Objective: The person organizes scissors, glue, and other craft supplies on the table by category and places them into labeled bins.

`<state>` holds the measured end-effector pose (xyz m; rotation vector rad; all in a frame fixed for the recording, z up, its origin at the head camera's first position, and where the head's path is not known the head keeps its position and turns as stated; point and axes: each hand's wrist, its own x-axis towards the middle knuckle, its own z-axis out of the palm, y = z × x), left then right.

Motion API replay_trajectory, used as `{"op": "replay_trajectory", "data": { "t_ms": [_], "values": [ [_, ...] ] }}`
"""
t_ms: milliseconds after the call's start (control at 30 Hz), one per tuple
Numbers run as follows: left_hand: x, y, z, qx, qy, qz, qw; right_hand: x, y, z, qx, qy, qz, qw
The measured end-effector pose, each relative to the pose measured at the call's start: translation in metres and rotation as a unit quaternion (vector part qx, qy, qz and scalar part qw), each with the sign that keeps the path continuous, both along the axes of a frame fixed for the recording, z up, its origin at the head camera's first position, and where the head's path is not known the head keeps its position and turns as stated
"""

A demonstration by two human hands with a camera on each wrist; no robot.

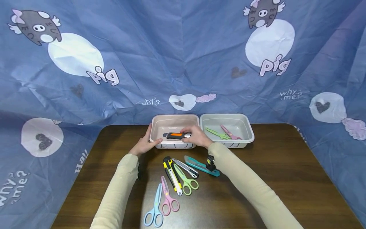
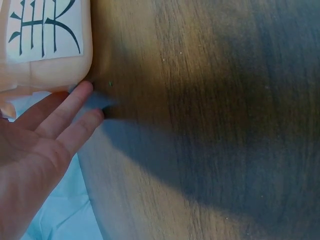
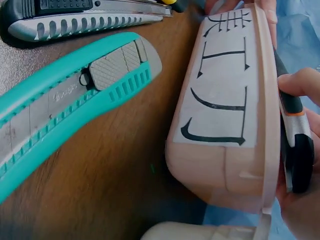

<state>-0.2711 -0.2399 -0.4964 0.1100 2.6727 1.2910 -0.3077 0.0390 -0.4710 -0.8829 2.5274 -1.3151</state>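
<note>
The orange-and-black cutter (image 1: 175, 135) was gripped in right fingers (image 3: 304, 82) over the pink bin (image 1: 174, 115), its side touched by straight left fingers (image 2: 65, 112)!

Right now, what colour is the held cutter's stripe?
The stripe is orange, clearest in the head view.

Left bin (image 1: 175, 146) just beside right bin (image 1: 249, 135) at far edge of table (image 1: 286, 178), cloth (image 1: 183, 70) behind, left hand (image 1: 144, 145) at left bin's side, knife (image 1: 173, 135) in right hand (image 1: 197, 135) above it, two scissors (image 1: 231, 134) in right bin, other knives (image 1: 202, 165), loose scissors (image 1: 167, 192) in front.
</note>
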Motion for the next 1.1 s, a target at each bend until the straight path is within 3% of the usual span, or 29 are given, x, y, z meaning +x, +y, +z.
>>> {"op": "replay_trajectory", "data": {
  "t_ms": [267,600,800,1100],
  "values": [
    [-0.003,0.004,0.002,0.002,0.007,-0.006,1.0000,-0.008,-0.004,-0.001,-0.006,-0.010,-0.021,0.9997],
    [-0.001,0.005,0.005,-0.007,0.015,-0.011,0.9998,-0.015,-0.013,0.003,0.072,0.010,0.015,0.9972],
    [-0.002,0.005,0.001,-0.004,0.009,-0.015,0.9998,-0.019,-0.015,0.002,0.117,-0.003,0.004,0.9931],
    [-0.002,0.000,-0.002,-0.010,0.005,-0.014,0.9998,-0.019,-0.019,0.004,0.072,-0.012,0.010,0.9973]
  ]
}}
